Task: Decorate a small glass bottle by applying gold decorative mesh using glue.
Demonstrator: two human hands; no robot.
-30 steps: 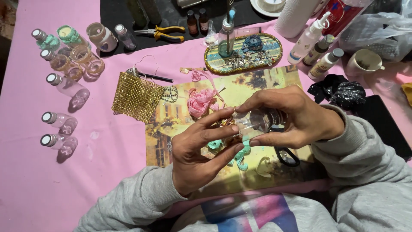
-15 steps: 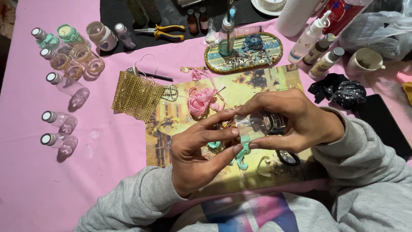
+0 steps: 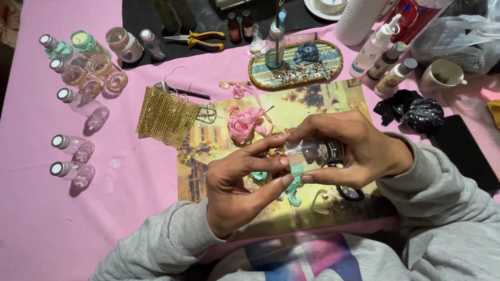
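Note:
A small clear glass bottle (image 3: pixel 307 152) lies sideways between both hands, above a printed picture mat (image 3: pixel 312 112). My right hand (image 3: pixel 354 148) wraps around its neck end. The thumb and forefinger of my left hand (image 3: pixel 237 182) press a teal ribbon (image 3: pixel 292 179) against the bottle's body; the ribbon's loose ends hang down toward the mat. A pink ribbon bundle (image 3: pixel 243 123) lies on the mat just behind the hands.
A gold mesh square (image 3: pixel 165 117) lies left of the mat. Several small capped bottles (image 3: pixel 73 145) sit along the left of the pink tablecloth. Behind are an oval tray (image 3: pixel 333 65) with trinkets, yellow-handled pliers (image 3: pixel 200 40), glue bottles (image 3: pixel 375 49), a mug (image 3: pixel 442 75) and black fabric (image 3: pixel 414 112).
The hands have turned the bottle slightly and the left fingers have slid along the teal ribbon on its body. Everything else on the table is unmoved.

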